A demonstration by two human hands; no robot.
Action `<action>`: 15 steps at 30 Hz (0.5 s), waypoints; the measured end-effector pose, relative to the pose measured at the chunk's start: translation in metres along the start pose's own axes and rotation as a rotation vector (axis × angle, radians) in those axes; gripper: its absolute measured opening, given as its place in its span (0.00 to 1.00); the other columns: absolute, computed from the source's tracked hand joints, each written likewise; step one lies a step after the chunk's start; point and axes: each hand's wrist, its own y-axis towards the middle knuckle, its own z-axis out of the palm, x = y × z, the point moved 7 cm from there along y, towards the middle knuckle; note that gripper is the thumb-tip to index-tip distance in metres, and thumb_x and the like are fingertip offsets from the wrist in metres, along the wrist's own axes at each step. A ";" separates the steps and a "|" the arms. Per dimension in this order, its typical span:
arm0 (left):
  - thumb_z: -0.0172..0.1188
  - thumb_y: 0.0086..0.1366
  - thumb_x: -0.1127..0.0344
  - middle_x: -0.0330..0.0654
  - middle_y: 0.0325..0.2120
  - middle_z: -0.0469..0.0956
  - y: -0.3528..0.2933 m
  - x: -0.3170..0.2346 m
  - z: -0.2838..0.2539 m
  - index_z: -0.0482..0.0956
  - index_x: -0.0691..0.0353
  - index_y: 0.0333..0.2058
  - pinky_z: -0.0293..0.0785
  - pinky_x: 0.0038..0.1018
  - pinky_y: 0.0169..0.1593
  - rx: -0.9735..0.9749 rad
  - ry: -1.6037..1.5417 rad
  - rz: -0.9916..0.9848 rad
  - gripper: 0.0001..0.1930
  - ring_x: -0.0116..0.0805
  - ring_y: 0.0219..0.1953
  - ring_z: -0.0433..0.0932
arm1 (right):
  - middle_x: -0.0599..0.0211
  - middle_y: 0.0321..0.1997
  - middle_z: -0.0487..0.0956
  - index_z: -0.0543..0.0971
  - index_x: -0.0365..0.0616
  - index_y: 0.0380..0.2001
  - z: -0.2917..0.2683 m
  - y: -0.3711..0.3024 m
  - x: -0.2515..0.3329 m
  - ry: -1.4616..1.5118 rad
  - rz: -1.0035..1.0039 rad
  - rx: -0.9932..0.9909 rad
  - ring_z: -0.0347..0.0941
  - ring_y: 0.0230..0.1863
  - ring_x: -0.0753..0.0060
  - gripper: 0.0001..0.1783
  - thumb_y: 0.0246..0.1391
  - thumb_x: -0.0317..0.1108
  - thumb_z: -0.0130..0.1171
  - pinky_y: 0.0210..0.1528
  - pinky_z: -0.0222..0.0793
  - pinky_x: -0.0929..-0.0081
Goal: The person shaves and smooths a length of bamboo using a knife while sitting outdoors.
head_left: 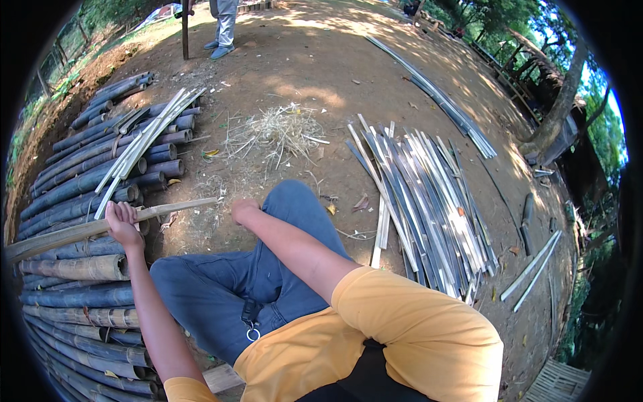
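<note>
My left hand (pixel 123 224) is closed around a long split bamboo piece (pixel 74 232) at the left. Its tapered end points right, across the ground in front of my knees. My right hand (pixel 245 211) is beside my raised knee, just right of that tapered end, with a small gap between them. The fingers look curled, but the wrist mostly hides them, and whatever they grip cannot be made out. Under and around my left arm lie stacked dark bamboo poles (pixel 80 269). A bundle of pale split strips (pixel 151 137) rests across the pile.
Pale shavings (pixel 284 130) are heaped on the dirt ahead. To the right lies a wide spread of bamboo strips (pixel 429 201), with longer strips (pixel 435 97) beyond. A person (pixel 224 30) stands at the far left beside an upright pole (pixel 185 30). A tree trunk (pixel 562 100) rises far right.
</note>
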 end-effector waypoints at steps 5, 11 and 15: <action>0.40 0.74 0.60 0.31 0.12 0.51 0.023 0.007 -0.018 0.54 0.53 0.18 0.53 0.24 0.23 0.045 -0.046 -0.033 0.21 0.23 0.15 0.51 | 0.59 0.55 0.79 0.82 0.43 0.48 -0.011 -0.001 0.009 -0.002 -0.016 0.008 0.77 0.55 0.59 0.21 0.48 0.32 0.64 0.48 0.78 0.57; 0.41 0.74 0.59 0.31 0.12 0.51 0.034 0.009 -0.016 0.54 0.52 0.18 0.54 0.25 0.24 0.061 -0.032 -0.078 0.21 0.23 0.16 0.51 | 0.65 0.56 0.79 0.82 0.47 0.49 -0.015 -0.001 0.005 0.001 0.047 0.047 0.77 0.56 0.65 0.22 0.48 0.34 0.65 0.48 0.77 0.66; 0.42 0.74 0.59 0.31 0.12 0.51 0.037 0.009 -0.013 0.54 0.52 0.18 0.53 0.24 0.24 0.042 -0.019 -0.076 0.22 0.23 0.15 0.51 | 0.59 0.53 0.80 0.82 0.42 0.48 -0.012 0.008 0.010 0.054 0.029 0.050 0.78 0.54 0.59 0.21 0.49 0.33 0.62 0.49 0.77 0.63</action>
